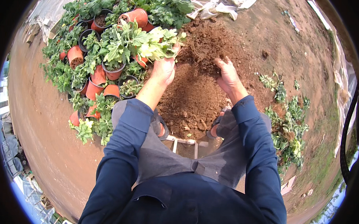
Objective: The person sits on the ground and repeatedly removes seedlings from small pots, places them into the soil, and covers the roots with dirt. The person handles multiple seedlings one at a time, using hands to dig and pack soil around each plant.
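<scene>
My left hand (pixel 165 69) grips a leafy plant (pixel 140 44) low on its stems. Its green and pale yellow leaves point left, and its bare brown root mass (pixel 204 49) sticks out to the right. At the lower right edge of the roots is my right hand (pixel 228 76), fingers slightly apart; whether they pinch any roots cannot be made out. Below both hands, between my feet, rises a heap of loose brown soil (pixel 192 97).
Many potted plants (pixel 113 66) crowd the left, several orange pots (pixel 75 56) tipped over among them. Uprooted plants (pixel 290 127) lie on the ground at right. White plastic sheeting (pixel 220 8) lies beyond the soil. A pale slatted frame (pixel 183 141) is beneath me.
</scene>
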Motion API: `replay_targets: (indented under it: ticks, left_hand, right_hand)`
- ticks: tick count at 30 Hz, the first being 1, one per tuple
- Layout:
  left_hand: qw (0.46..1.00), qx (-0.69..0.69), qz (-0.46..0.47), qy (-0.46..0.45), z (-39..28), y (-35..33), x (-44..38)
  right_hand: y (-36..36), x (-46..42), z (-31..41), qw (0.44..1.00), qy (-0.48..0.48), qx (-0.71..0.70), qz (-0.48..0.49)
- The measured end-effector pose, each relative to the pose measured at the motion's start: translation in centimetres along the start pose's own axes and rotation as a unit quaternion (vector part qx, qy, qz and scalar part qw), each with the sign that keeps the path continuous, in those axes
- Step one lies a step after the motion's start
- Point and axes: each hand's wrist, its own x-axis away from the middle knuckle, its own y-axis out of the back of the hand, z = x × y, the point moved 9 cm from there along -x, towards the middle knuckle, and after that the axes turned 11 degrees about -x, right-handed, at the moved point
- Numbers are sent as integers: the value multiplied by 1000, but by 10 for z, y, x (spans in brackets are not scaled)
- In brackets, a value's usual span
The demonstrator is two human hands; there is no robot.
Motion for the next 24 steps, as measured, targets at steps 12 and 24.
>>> replay_targets:
  ticks: [12,24]
  left_hand:
    - [999,-21,32,-32,1,-11,7]
    - [999,-5,45,-19,-15,11,-18]
  right_hand:
    - [-29,8,15,997,69,28,10]
    - [-18,-1,40,885,156,438,-22]
